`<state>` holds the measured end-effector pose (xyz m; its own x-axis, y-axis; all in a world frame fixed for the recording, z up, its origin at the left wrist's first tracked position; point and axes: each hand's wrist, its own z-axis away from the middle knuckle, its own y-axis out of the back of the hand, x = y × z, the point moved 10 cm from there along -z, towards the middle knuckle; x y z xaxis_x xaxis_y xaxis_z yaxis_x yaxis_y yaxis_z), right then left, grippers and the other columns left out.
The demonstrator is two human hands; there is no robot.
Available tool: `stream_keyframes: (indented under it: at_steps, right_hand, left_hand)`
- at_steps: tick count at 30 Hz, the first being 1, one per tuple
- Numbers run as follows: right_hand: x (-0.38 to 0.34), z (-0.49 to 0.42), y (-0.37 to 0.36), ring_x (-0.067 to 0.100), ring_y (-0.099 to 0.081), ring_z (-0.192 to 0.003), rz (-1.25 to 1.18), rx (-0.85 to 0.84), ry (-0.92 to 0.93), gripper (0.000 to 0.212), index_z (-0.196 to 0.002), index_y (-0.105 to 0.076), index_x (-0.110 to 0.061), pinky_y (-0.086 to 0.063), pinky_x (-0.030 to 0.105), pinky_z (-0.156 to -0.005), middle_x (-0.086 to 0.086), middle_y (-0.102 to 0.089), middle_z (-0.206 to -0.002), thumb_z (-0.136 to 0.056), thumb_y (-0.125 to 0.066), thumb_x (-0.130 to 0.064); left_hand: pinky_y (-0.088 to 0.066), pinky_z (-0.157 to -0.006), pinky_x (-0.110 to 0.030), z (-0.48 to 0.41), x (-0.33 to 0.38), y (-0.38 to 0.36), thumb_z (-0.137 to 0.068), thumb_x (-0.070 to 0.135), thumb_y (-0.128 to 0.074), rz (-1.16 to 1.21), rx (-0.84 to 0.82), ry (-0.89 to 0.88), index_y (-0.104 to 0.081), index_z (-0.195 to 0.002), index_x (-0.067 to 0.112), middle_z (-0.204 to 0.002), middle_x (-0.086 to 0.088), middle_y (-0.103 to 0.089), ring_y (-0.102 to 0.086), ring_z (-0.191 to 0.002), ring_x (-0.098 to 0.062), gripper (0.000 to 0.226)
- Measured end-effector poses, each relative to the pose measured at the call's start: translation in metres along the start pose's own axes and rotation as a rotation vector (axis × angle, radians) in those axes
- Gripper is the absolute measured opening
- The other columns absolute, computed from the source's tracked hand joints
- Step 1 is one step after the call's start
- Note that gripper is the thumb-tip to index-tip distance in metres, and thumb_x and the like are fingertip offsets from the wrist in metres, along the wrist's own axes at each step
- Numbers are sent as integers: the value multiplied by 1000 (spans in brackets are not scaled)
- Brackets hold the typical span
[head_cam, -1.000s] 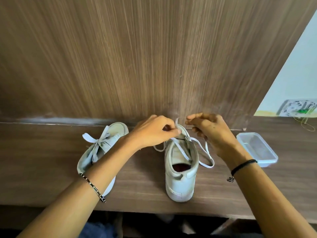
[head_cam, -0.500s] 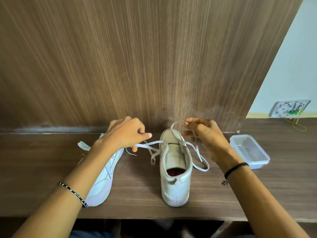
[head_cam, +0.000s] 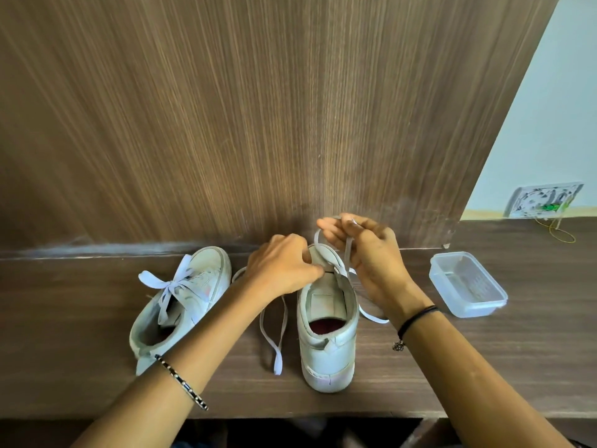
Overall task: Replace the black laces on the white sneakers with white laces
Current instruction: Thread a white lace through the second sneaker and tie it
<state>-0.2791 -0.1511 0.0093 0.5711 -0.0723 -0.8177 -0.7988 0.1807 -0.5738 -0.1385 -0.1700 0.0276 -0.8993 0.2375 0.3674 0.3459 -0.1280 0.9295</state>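
Two white sneakers stand on a wooden shelf [head_cam: 97,383]. The left sneaker [head_cam: 181,302] lies tilted and has a white lace tied in a bow [head_cam: 171,282]. The right sneaker [head_cam: 326,331] stands heel toward me. My right hand [head_cam: 365,257] pinches a loop of its white lace [head_cam: 349,250] above the tongue. My left hand [head_cam: 284,266] has curled fingers on the lace at the sneaker's top eyelets. A loose end of the lace [head_cam: 277,337] trails on the shelf between the sneakers. No black lace is in sight.
A clear plastic container [head_cam: 468,286] sits on the shelf right of the right sneaker. A wood-grain panel [head_cam: 258,124] rises straight behind the sneakers. A wall socket plate [head_cam: 542,198] with loose wires is at the far right.
My left hand moved back from the left to the sneaker's tongue, letting the pulled lace end drop slack on the shelf. My right hand lifted a loop of lace higher.
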Motion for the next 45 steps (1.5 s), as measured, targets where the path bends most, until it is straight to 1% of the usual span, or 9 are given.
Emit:
stream_keyframes:
  at_steps: [8,14,17,19,22,29,34,40,45]
  right_hand:
    - [3,-2,-18,27,-72,-109,-114,-32,-34,26,-127,-52,8,-56,40,-96,23,-74,-112,-105,-51,-6]
    - [-2,-6,-14,26,-73,-109,15,-39,52,25,-124,-53,7,-59,37,-94,19,-75,-112,-105,-53,-9]
    - [-8,-8,3,24,-76,-98,338,-7,117,28,-120,-53,4,-60,44,-92,14,-77,-101,-103,-59,-17]
    - [-17,-6,13,13,-74,-88,786,48,206,32,-118,-56,-6,-59,33,-87,4,-76,-94,-99,-67,-30]
    - [-30,1,5,12,-62,-86,1202,77,411,40,-129,-55,-18,-49,23,-78,0,-56,-113,-95,-68,-34]
    - [-9,7,-33,0,-68,-91,1225,-377,390,21,-119,-70,-25,-50,11,-79,-14,-73,-102,-102,-59,-21]
    - [-9,6,-30,-1,-67,-98,1271,-386,395,21,-118,-74,-22,-52,16,-88,-14,-73,-104,-100,-62,-21]
    - [-4,5,-32,3,-67,-101,1314,-422,384,26,-122,-74,-21,-54,21,-93,-9,-71,-110,-97,-69,-26]
    - [-12,4,-26,-6,-67,-89,1340,-322,439,15,-104,-79,-19,-47,4,-79,-14,-75,-93,-94,-73,-27]
  left_hand:
    - [-51,-99,-40,6,23,-18,-85,23,-73,567,-289,-124,-77,-97,17,-95,-5,-76,-69,-98,-14,14]
    - [-51,-101,-43,1,13,-10,-94,25,-71,706,-169,-105,-78,-94,8,-96,-20,-75,-73,-99,-27,18]
    - [-53,-89,-32,-5,4,-4,-99,29,-65,690,-125,-111,-75,-95,13,-92,-13,-76,-69,-80,-11,19]
    - [-50,-83,-28,-7,-4,-1,-102,27,-59,614,-106,-96,-71,-96,15,-84,0,-73,-61,-71,-5,18]
    - [-47,-73,-26,-11,-14,3,-103,28,-57,438,-45,-103,-72,-97,16,-76,11,-70,-58,-69,-1,20]
    - [-40,-59,-24,-9,-5,19,-96,37,-67,198,108,-167,-73,-80,27,-62,13,-64,-56,-60,2,20]
    - [-46,-61,-25,-9,-13,19,-86,50,-75,227,150,-90,-72,-76,29,-67,15,-71,-65,-66,3,23]
    - [-61,-77,-40,-7,-14,21,-89,31,-76,303,144,-104,-74,-83,28,-73,14,-72,-69,-71,-1,7]
    - [-63,-66,-42,-5,-16,17,-99,36,-61,304,126,-48,-71,-80,20,-69,1,-74,-72,-62,-10,26]
